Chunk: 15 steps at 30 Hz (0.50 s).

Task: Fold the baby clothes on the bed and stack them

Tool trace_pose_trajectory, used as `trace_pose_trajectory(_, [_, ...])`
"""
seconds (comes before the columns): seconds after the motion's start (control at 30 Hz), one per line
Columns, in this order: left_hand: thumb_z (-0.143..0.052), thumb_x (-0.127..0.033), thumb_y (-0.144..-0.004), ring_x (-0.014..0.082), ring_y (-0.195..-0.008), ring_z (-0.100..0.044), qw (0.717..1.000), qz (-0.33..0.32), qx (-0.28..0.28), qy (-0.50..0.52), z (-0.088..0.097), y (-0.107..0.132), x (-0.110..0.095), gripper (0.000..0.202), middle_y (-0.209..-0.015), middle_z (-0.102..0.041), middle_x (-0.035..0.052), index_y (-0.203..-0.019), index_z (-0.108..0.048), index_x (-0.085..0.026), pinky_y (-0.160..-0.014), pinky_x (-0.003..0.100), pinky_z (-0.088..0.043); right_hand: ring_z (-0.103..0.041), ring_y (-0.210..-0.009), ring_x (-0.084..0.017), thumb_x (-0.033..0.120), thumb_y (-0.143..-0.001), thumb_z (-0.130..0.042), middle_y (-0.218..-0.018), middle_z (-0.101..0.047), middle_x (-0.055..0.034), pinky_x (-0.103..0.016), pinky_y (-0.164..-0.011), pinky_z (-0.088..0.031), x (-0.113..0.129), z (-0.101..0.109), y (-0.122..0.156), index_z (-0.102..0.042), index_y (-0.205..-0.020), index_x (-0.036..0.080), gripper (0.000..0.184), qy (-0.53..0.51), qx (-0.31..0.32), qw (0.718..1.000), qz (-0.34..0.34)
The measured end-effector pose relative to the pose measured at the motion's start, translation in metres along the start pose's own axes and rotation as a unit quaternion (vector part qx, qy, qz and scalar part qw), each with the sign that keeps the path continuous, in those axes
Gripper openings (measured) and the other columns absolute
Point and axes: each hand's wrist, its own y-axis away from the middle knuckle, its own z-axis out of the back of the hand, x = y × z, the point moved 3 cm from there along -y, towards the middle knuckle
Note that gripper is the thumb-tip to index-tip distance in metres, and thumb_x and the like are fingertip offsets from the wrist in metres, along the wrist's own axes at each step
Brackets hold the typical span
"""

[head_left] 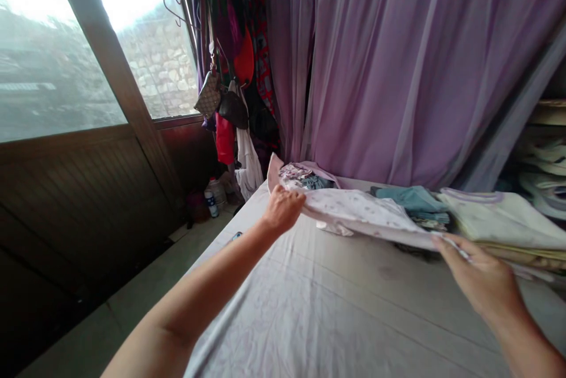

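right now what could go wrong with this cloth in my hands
The pale printed cloth between your left hand and right hand sits against the teal garment, so moving it might drag that garment out of place. Your right hand is close to the cream folded stack, which could get nudged and slide. The small blue item near the bed's edge might get knocked to the floor.

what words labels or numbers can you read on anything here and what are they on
No words or numbers can be read.
Label on the plastic bottle on the floor: too small and blurred to read.
Repeating print on the brown handbag: too small to read.
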Motion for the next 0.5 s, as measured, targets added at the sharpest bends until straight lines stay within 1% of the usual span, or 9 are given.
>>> trace_pose_trajectory(0.03, [-0.043, -0.013, -0.091, 0.0281, -0.087, -0.067, 1.0, 0.0, 0.029, 0.004, -0.02, 0.011, -0.002, 0.026, -0.09, -0.071, 0.015, -0.097, -0.068, -0.012, -0.092, 0.048, -0.041, -0.066, -0.059, -0.028, 0.061, -0.057, -0.064, -0.057, -0.068, -0.0049, -0.034, -0.052, -0.047, -0.02, -0.009, 0.013, -0.072, -0.067, 0.026, 0.037, 0.0, 0.026, 1.0, -0.001])
trace_pose_trajectory(0.1, [-0.057, -0.015, -0.084, 0.0274, -0.078, -0.069, 0.996, -0.006, 0.091, 0.006, -0.052, 0.032, -0.005, 0.015, -0.076, -0.072, 0.0123, -0.086, -0.071, -0.014, -0.089, 0.045, -0.044, -0.069, -0.06, -0.03, 0.064, -0.057, -0.064, -0.061, -0.071, -0.0046, -0.032, -0.049, -0.048, -0.054, -0.026, 0.037, -0.072, -0.064, 0.028, 0.038, 0.004, 0.107, 0.994, 0.01])
trace_pose_trajectory(0.13, [-0.063, -0.02, -0.082, 0.0283, -0.082, -0.069, 0.987, -0.008, 0.158, 0.0, -0.066, 0.041, -0.006, 0.012, -0.078, -0.073, 0.0124, -0.087, -0.072, -0.015, -0.089, 0.045, -0.045, -0.07, -0.062, -0.029, 0.065, -0.057, -0.064, -0.064, -0.073, -0.0042, -0.031, -0.05, -0.05, -0.068, -0.032, 0.048, -0.072, -0.065, 0.028, 0.038, 0.008, 0.139, 0.99, 0.02])
trace_pose_trajectory(0.17, [-0.069, -0.028, -0.079, 0.0294, -0.086, -0.069, 0.977, -0.019, 0.211, 0.002, -0.075, 0.048, -0.007, 0.016, -0.081, -0.074, 0.012, -0.089, -0.073, -0.017, -0.091, 0.045, -0.045, -0.071, -0.064, -0.028, 0.065, -0.058, -0.063, -0.067, -0.074, -0.0041, -0.029, -0.051, -0.05, -0.08, -0.036, 0.058, -0.072, -0.064, 0.028, 0.038, 0.018, 0.158, 0.987, 0.026])
trace_pose_trajectory(0.23, [-0.072, -0.048, -0.075, 0.0313, -0.096, -0.068, 0.953, -0.044, 0.3, 0.011, -0.085, 0.058, -0.008, 0.037, -0.092, -0.075, 0.0108, -0.099, -0.073, -0.021, -0.095, 0.047, -0.044, -0.072, -0.067, -0.025, 0.063, -0.063, -0.059, -0.07, -0.075, -0.0043, -0.025, -0.054, -0.051, -0.097, -0.04, 0.074, -0.073, -0.067, 0.028, 0.038, 0.045, 0.187, 0.981, 0.027])
trace_pose_trajectory(0.3, [-0.067, -0.064, -0.072, 0.0327, -0.103, -0.066, 0.937, -0.059, 0.344, 0.021, -0.087, 0.061, -0.007, 0.056, -0.103, -0.074, 0.0102, -0.111, -0.071, -0.024, -0.096, 0.048, -0.044, -0.072, -0.071, -0.024, 0.062, -0.068, -0.055, -0.074, -0.076, -0.0047, -0.023, -0.057, -0.051, -0.106, -0.04, 0.084, -0.074, -0.072, 0.028, 0.039, 0.07, 0.201, 0.977, 0.021])
trace_pose_trajectory(0.33, [-0.063, -0.069, -0.072, 0.0333, -0.105, -0.066, 0.931, -0.06, 0.359, 0.022, -0.087, 0.06, -0.006, 0.061, -0.107, -0.073, 0.0106, -0.114, -0.07, -0.025, -0.096, 0.048, -0.044, -0.073, -0.073, -0.024, 0.062, -0.07, -0.054, -0.077, -0.077, -0.005, -0.023, -0.058, -0.051, -0.108, -0.039, 0.088, -0.074, -0.074, 0.028, 0.04, 0.082, 0.203, 0.976, 0.019])
trace_pose_trajectory(0.43, [-0.053, -0.075, -0.075, 0.0353, -0.107, -0.065, 0.908, -0.058, 0.414, 0.01, -0.093, 0.057, -0.006, 0.069, -0.114, -0.071, 0.0156, -0.114, -0.071, -0.022, -0.09, 0.045, -0.048, -0.072, -0.075, -0.024, 0.06, -0.075, -0.05, -0.082, -0.077, -0.0063, -0.023, -0.06, -0.049, -0.108, -0.039, 0.096, -0.074, -0.078, 0.028, 0.04, 0.116, 0.216, 0.969, 0.031])
trace_pose_trajectory(0.5, [-0.045, -0.075, -0.08, 0.0351, -0.106, -0.065, 0.892, -0.055, 0.448, 0.004, -0.103, 0.057, -0.007, 0.071, -0.112, -0.071, 0.019, -0.108, -0.074, -0.017, -0.089, 0.044, -0.048, -0.071, -0.071, -0.023, 0.057, -0.08, -0.046, -0.077, -0.077, -0.0065, -0.024, -0.057, -0.046, -0.106, -0.042, 0.101, -0.073, -0.076, 0.028, 0.04, 0.144, 0.25, 0.956, 0.048])
